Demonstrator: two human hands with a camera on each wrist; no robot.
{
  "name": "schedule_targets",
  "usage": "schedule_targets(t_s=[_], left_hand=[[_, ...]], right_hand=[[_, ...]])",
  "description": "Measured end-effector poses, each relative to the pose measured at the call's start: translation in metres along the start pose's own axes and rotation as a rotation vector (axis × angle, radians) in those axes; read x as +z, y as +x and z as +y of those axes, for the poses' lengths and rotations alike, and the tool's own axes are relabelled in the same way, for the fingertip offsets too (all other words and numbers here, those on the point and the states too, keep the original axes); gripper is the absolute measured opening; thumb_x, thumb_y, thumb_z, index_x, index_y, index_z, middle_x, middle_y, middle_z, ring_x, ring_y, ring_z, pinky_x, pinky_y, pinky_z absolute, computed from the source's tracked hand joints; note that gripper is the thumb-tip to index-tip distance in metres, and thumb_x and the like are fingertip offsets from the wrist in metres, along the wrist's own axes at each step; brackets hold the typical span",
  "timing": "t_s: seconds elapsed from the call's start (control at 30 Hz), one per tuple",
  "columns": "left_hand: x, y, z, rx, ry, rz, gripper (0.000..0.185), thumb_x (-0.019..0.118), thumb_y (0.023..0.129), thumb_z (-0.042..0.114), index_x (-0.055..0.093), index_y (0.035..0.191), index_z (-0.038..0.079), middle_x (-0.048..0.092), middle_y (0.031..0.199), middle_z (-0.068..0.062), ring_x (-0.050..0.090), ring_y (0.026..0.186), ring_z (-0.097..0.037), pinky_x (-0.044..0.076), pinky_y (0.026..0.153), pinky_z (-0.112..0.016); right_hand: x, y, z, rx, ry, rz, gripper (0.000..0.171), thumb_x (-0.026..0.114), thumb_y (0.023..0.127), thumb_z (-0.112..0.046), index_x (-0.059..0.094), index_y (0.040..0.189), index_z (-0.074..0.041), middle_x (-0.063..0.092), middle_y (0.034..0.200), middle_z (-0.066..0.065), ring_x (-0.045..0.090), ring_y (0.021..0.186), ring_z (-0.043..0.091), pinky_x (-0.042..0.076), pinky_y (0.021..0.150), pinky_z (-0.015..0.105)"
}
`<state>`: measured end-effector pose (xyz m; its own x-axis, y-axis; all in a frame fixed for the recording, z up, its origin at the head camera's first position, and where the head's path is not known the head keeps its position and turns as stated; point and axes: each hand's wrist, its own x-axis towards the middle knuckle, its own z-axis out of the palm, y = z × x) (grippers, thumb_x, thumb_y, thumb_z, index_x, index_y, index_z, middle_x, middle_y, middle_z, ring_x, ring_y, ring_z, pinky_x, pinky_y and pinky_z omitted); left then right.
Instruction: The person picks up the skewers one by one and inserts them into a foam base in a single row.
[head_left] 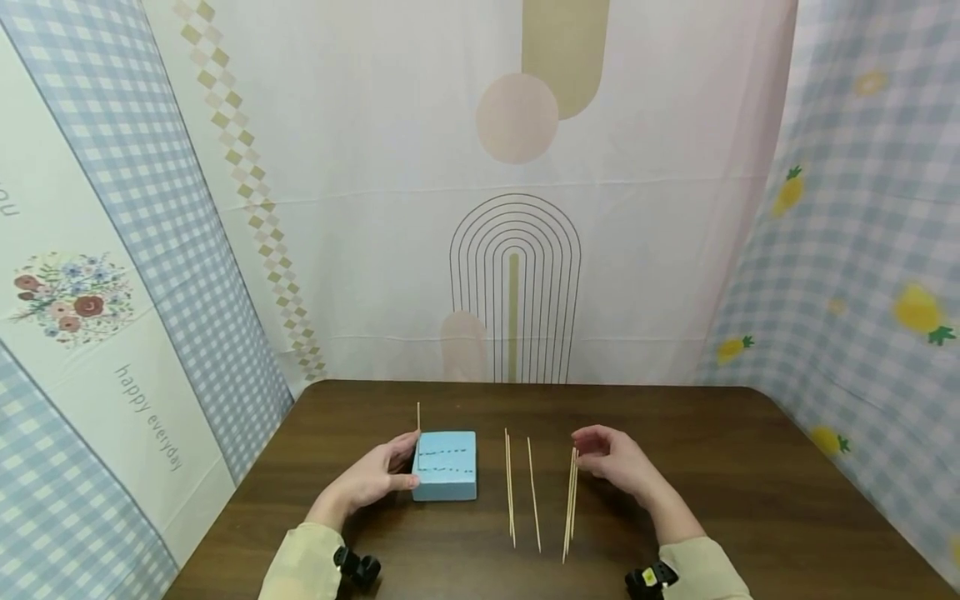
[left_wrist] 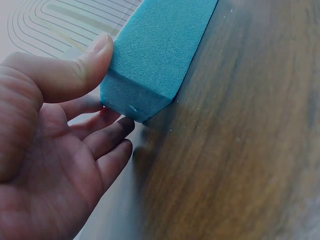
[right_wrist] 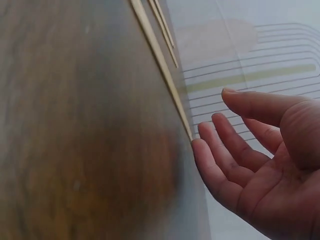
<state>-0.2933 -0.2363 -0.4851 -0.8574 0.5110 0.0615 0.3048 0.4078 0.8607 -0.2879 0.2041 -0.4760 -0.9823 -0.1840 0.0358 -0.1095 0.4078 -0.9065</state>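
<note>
A light blue foam block point(head_left: 446, 467) with two rows of dark marks on top sits left of centre on the table. My left hand point(head_left: 381, 471) grips its left side, thumb at the near corner and fingers around the far side. In the left wrist view, the thumb presses the block's edge point(left_wrist: 150, 55). One thin wooden stick point(head_left: 418, 415) runs along the block's left edge and past the left fingers. My right hand point(head_left: 617, 457) is beside a bunch of thin wooden sticks point(head_left: 571, 508), fingers loosely bent, the little fingertip right at a stick's end point(right_wrist: 187, 131) in the right wrist view.
Between the block and the bunch lie a pair of sticks point(head_left: 510, 492) and a single stick point(head_left: 534, 496). The dark wooden table point(head_left: 420, 558) ends at a patterned white cloth point(head_left: 375, 275) behind. Checked cloths point(head_left: 862, 275) hang on both sides.
</note>
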Motion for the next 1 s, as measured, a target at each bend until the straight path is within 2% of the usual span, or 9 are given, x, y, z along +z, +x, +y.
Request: schedule_targets(t_s=[0.17, 0.43, 0.6, 0.83, 1.0], left_hand=[[-0.001, -0.001, -0.001, 0.007, 0.008, -0.001, 0.089, 0.077, 0.097, 0.011, 0.023, 0.162, -0.015, 0.021, 0.17, -0.036, 0.028, 0.155, -0.052, 0.026, 0.122, -0.06], [-0.001, 0.001, -0.001, 0.012, -0.003, -0.004, 0.089, 0.077, 0.098, 0.011, 0.022, 0.163, -0.015, 0.02, 0.17, -0.036, 0.027, 0.155, -0.051, 0.024, 0.123, -0.061], [-0.002, 0.0, 0.0, 0.022, 0.015, -0.006, 0.089, 0.077, 0.098, 0.011, 0.022, 0.163, -0.015, 0.021, 0.169, -0.036, 0.028, 0.155, -0.051, 0.027, 0.123, -0.057], [-0.002, 0.0, 0.0, 0.023, 0.02, -0.003, 0.088, 0.077, 0.098, 0.011, 0.022, 0.162, -0.016, 0.021, 0.169, -0.037, 0.028, 0.155, -0.052, 0.025, 0.122, -0.064], [-0.001, 0.0, 0.001, 0.014, 0.014, -0.008, 0.088, 0.076, 0.098, 0.011, 0.022, 0.162, -0.016, 0.021, 0.169, -0.036, 0.027, 0.155, -0.051, 0.023, 0.123, -0.064]], right_hand=[[-0.001, 0.001, 0.007, 0.03, 0.017, -0.006, 0.047, 0.08, 0.091, 0.0, 0.064, 0.135, 0.006, 0.068, 0.13, 0.024, 0.067, 0.115, 0.033, 0.061, 0.084, 0.044], [-0.001, 0.002, 0.012, -0.003, 0.001, 0.003, 0.056, 0.083, 0.085, 0.005, 0.061, 0.136, 0.01, 0.066, 0.131, 0.029, 0.066, 0.119, 0.041, 0.06, 0.086, 0.04], [0.002, 0.004, 0.009, 0.001, -0.054, -0.003, 0.065, 0.087, 0.08, 0.005, 0.059, 0.139, 0.01, 0.066, 0.127, 0.028, 0.071, 0.111, 0.04, 0.06, 0.09, 0.046], [0.006, 0.008, 0.003, 0.038, -0.182, -0.018, 0.077, 0.092, 0.078, -0.004, 0.057, 0.146, 0.005, 0.065, 0.125, 0.023, 0.07, 0.108, 0.034, 0.057, 0.091, 0.05], [0.007, 0.007, 0.005, 0.056, -0.216, -0.027, 0.079, 0.092, 0.077, -0.002, 0.055, 0.147, 0.004, 0.064, 0.126, 0.023, 0.07, 0.105, 0.032, 0.057, 0.092, 0.05]])
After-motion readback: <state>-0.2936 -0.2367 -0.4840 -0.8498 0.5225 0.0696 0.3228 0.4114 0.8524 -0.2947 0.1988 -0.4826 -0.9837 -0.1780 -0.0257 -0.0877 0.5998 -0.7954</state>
